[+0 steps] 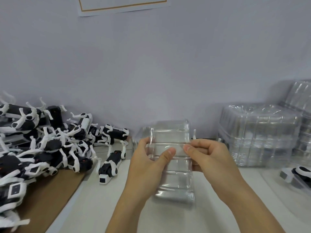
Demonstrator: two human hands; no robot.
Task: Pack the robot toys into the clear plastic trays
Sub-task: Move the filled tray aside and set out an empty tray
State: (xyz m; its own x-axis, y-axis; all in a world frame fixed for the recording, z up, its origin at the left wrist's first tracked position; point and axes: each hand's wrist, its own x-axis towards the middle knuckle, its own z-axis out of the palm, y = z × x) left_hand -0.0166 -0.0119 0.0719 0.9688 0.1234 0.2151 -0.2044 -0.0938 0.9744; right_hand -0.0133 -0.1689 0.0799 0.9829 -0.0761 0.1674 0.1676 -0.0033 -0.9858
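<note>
I hold a clear plastic tray (pixel 175 179) in front of me over the white table, tilted with its far end raised. My left hand (pixel 148 158) grips its left side, thumb pressed on the top face. My right hand (pixel 205 153) grips its right side, thumb pinching near the middle. The tray holds no toy. A single black-and-white robot toy (pixel 110 165) lies on the table just left of my left hand. A big pile of the same robot toys (pixel 43 142) covers the left side.
Stacks of clear plastic trays (pixel 259 135) stand at the right against the wall, with a taller stack (pixel 301 105) behind. A robot toy (pixel 301 172) in a tray sits at the right edge. Brown cardboard (pixel 50 195) lies under the pile.
</note>
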